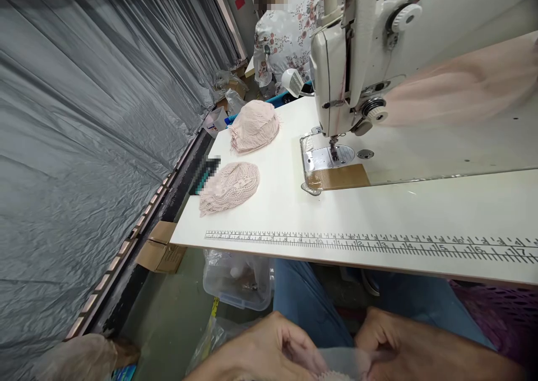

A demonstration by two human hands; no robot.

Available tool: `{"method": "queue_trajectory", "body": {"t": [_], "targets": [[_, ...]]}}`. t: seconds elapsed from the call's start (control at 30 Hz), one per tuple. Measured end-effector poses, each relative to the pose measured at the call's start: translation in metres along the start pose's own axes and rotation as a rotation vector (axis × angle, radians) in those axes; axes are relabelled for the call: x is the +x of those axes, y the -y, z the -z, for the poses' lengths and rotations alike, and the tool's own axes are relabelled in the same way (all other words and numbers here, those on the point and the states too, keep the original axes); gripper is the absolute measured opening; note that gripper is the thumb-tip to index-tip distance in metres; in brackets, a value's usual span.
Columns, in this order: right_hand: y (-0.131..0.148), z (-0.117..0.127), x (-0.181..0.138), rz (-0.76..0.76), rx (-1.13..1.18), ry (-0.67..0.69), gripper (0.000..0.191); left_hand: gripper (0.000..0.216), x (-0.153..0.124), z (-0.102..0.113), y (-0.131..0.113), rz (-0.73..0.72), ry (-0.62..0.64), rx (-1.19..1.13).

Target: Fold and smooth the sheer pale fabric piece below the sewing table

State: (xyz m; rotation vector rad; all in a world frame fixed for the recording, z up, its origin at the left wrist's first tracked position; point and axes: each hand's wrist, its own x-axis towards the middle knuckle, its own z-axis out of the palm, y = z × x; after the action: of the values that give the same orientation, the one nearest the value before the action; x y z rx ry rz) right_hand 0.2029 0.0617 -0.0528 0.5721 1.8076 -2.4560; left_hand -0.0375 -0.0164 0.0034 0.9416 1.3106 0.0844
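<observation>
**Garment sewing workshop**

Industrial sewing machine (pixel 361 61) mounted on a long white worktable (pixel 420 213); a printed measuring scale (pixel 370 244) runs along the table's front edge. Two stacks of pink lace pieces (pixel 229 187) (pixel 254 126) lie left of the needle. Grey plastic sheeting (pixel 92 117) serves as the side wall. Cardboard box (pixel 162 249) and clear plastic bin (pixel 237 280) on the floor. Another person (pixel 286 28) sits at the next station ahead.
</observation>
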Motion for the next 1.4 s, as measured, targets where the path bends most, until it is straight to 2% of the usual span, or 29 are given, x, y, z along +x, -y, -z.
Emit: {"method": "queue_trajectory", "body": {"t": [0.13, 0.3, 0.47, 0.63, 0.8, 0.97, 1.07, 1.17, 1.27, 1.4], "targets": [[0.001, 0.005, -0.01, 0.006, 0.016, 0.034, 0.037, 0.054, 0.005, 0.001, 0.011, -0.035, -0.04, 0.109], [0.001, 0.007, -0.015, 0.001, 0.033, 0.007, 0.048, 0.042, 0.008, -0.002, 0.005, -0.212, 0.014, -0.031], [0.002, -0.001, -0.004, 0.003, 0.065, -0.021, 0.042, 0.042, 0.008, -0.005, 0.001, -0.159, -0.051, -0.056], [-0.003, -0.004, 0.001, 0.018, 0.04, -0.108, 0.029, 0.046, 0.006, -0.006, -0.004, -0.14, -0.037, -0.135], [0.0, -0.005, -0.003, 0.012, 0.061, -0.094, 0.027, 0.053, 0.006, -0.009, -0.013, -0.11, -0.023, -0.172], [-0.008, -0.009, 0.001, 0.029, 0.078, -0.153, 0.035, 0.061, 0.003, -0.008, -0.013, -0.134, -0.006, -0.238], [-0.02, -0.005, 0.003, 0.046, 0.076, -0.146, 0.045, 0.062, 0.004, -0.005, -0.002, -0.141, 0.017, -0.271], [-0.027, -0.001, 0.002, 0.055, 0.065, -0.141, 0.047, 0.065, 0.008, -0.002, 0.015, -0.099, 0.019, -0.195], [-0.021, -0.001, -0.001, 0.061, 0.056, -0.132, 0.048, 0.067, 0.009, 0.0, 0.023, -0.073, 0.001, -0.083], [-0.008, -0.003, -0.003, 0.074, 0.066, -0.092, 0.052, 0.068, 0.001, 0.001, 0.015, -0.058, -0.009, -0.008]]}}
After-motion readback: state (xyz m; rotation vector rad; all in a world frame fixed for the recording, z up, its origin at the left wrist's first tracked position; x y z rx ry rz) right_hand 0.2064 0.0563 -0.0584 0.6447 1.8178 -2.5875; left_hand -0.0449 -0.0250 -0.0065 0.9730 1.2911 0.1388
